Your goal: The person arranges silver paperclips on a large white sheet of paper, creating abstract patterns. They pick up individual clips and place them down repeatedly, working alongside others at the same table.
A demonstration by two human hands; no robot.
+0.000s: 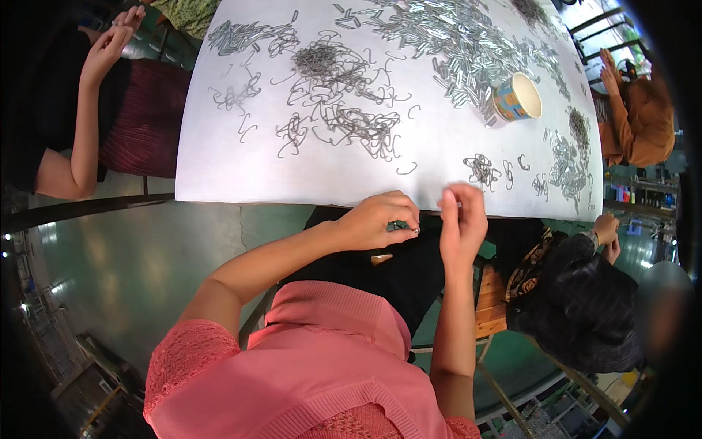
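From far off I see the bench (219, 154) ahead of me. My left hand (376, 218) and right hand (463, 223) are by its near edge — apart from each other. On the bench, the big heap of hooks (365, 128) lies left of the middle. Behind it, to the right, is a pile of metal bits (453, 44), with a cup (516, 102) beside it. A small bunch of hooks (480, 170) lies in front of the cup — near the edge.
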